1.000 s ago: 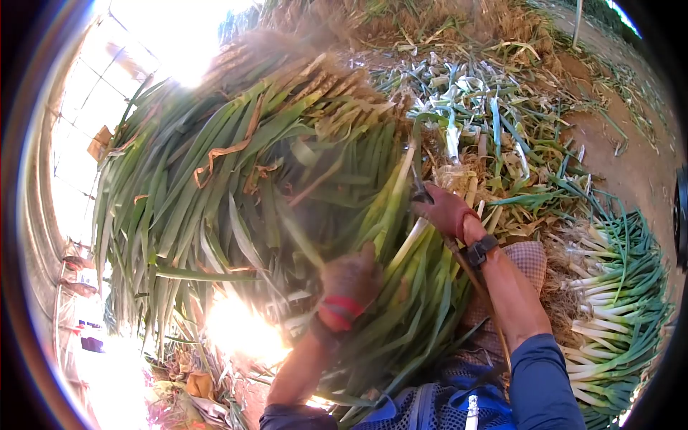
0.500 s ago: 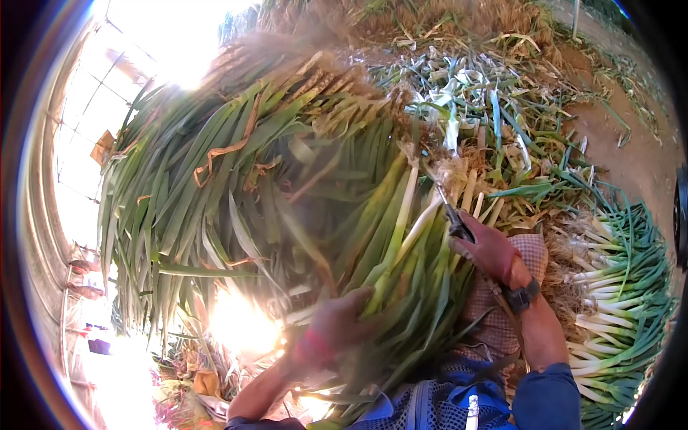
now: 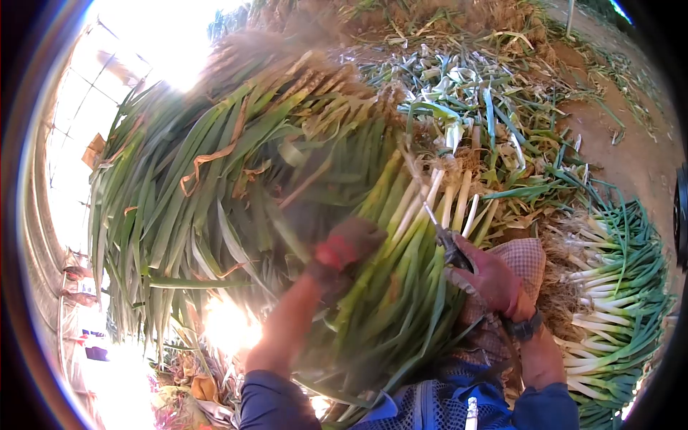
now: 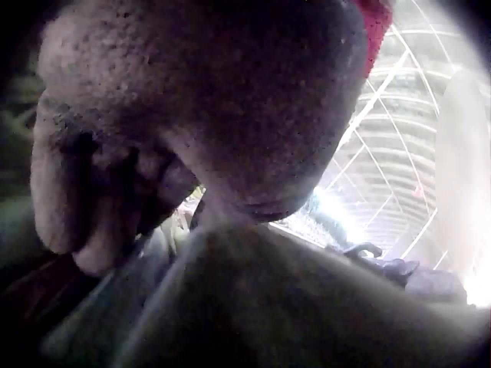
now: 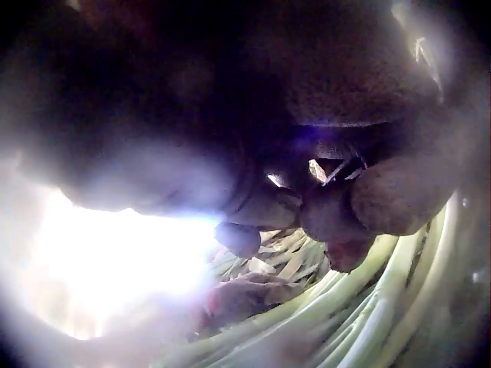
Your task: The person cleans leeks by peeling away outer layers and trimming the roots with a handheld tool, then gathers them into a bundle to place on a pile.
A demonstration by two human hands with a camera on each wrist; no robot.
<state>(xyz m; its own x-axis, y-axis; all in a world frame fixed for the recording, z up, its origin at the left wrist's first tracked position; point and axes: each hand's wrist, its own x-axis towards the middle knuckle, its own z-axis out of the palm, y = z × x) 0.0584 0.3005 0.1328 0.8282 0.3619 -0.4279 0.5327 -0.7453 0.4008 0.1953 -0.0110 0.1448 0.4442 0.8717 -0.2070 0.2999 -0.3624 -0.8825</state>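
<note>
Long green onions (image 3: pixel 401 279) with pale stems lie across the person's lap. The gloved left hand (image 3: pixel 355 240) is at the leaves left of the stems; in the left wrist view its fingers (image 4: pixel 107 184) curl and the thumb presses a broad green leaf (image 4: pixel 230 299). The right hand (image 3: pixel 491 279), gloved in dull red, grips a dark tool (image 3: pixel 453 252) with a thin metal nozzle pointing up-left at the stems. Seen in the right wrist view, curled fingers (image 5: pixel 399 195) are above pale green stalks (image 5: pixel 383 307); the tool's body is mostly dark there.
A large heap of untrimmed onions (image 3: pixel 193 179) fills the left. Onions with white stems (image 3: pixel 602 287) lie in a row at the right. Peeled scraps (image 3: pixel 459 93) cover the ground ahead, with bare soil (image 3: pixel 609 136) beyond. A checked cloth (image 3: pixel 519 261) covers the knee.
The left hand has moved up and right from lower among the leaves. The right hand with the tool has shifted slightly down and right. More pale stems show in front of the nozzle.
</note>
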